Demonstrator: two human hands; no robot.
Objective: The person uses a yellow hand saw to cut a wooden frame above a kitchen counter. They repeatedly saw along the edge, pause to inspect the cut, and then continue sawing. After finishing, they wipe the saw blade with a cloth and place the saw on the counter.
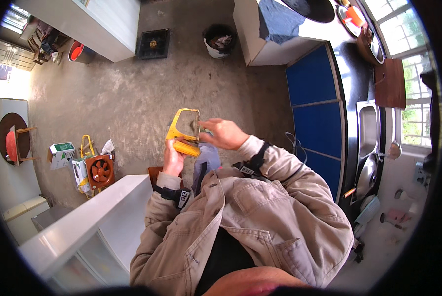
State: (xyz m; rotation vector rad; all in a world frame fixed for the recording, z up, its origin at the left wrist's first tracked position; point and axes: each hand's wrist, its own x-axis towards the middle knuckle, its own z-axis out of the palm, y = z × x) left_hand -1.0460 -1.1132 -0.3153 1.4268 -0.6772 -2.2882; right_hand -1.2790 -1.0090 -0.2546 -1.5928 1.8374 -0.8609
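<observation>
My left hand (170,160) is closed round the thick handle of a yellow hacksaw (174,129), a small tool with an open, curved frame. It is held up in front of my body, its frame pointing away from me. My right hand (226,134) is at the straight right side of the frame, fingers stretched toward it and thumb apart from them. Whether the fingertips touch that edge is too small to tell. Below the hacksaw hangs pale, greyish cloth (208,159), partly hidden by my hands and jacket.
Blue cabinets (313,118) and a black counter with a sink (368,123) line the right. Ahead on the concrete floor stand a waste bin (219,42) and a black square burner (153,44). An orange fan (100,170) and a box (62,154) stand left, beyond a white partition (90,217).
</observation>
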